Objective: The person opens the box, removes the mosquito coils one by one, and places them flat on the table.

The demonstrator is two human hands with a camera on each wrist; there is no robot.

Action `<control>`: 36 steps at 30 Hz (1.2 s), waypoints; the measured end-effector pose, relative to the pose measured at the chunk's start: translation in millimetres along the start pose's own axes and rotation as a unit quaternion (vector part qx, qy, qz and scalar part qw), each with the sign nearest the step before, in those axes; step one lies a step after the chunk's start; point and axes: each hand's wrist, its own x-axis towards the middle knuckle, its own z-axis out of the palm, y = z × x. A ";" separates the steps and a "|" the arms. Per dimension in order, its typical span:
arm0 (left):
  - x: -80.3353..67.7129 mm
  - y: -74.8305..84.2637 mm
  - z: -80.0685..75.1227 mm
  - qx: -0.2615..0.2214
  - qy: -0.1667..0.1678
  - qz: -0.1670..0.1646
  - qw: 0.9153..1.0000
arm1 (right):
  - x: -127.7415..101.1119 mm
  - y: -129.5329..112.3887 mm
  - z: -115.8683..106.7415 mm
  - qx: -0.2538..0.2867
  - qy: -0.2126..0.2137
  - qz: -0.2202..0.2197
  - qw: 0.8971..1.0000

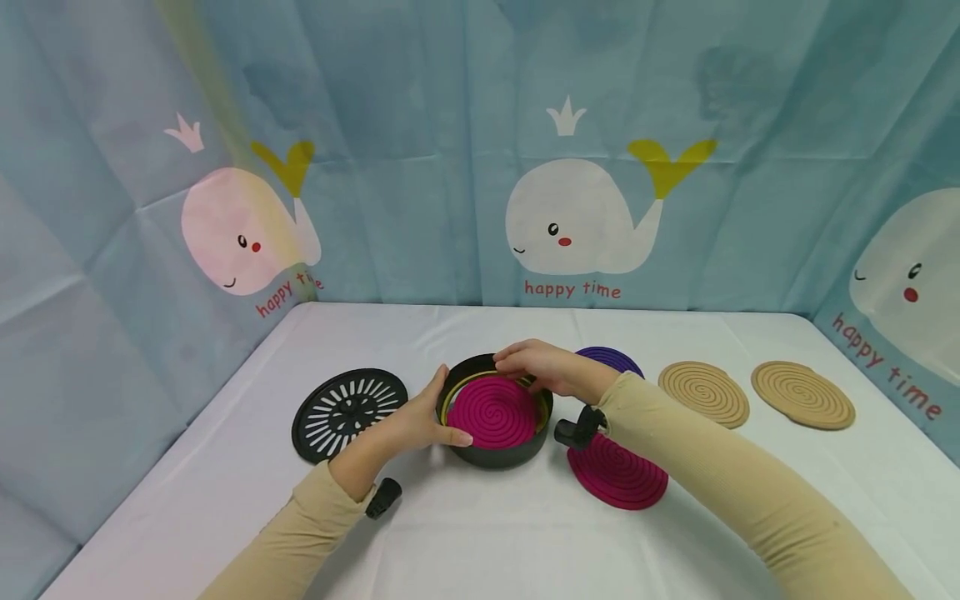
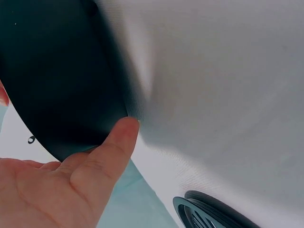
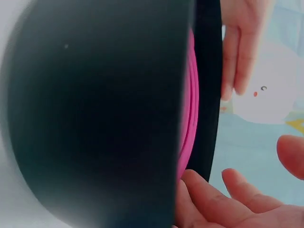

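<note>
Round black plastic bowl (image 1: 497, 417) at table centre, magenta spiral coil disc (image 1: 495, 410) lying flat inside. Left hand (image 1: 420, 421) grips bowl's left wall, thumb over rim. Right hand (image 1: 543, 367) rests on far rim, fingers curled over edge, nearer disc.

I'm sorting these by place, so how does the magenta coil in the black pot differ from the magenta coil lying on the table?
The magenta coil in the pot sits inside the black pot, ringed by its rim; the magenta coil on the table lies on the white cloth to the pot's right. Both hands are at the pot holding the first; nothing holds the second, though the right forearm crosses above its far edge. Both are flat magenta spirals.
</note>
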 end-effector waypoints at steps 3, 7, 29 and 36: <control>-0.3 -0.3 -0.1 -0.002 -0.001 0.000 1.000 | -1.6 -1.7 0.7 -0.010 0.013 -0.002 1.000; -1.2 0.1 -0.5 -0.006 -0.004 -0.001 1.000 | -4.7 -3.0 2.6 -0.016 0.028 -0.005 0.999; -0.7 -0.8 -0.2 0.003 0.001 -0.005 1.000 | -4.0 -2.2 5.7 0.069 0.050 -0.052 0.995; -0.4 -0.7 -0.5 -0.004 -0.004 -0.003 1.000 | -4.8 2.5 4.0 0.097 0.032 -0.043 0.994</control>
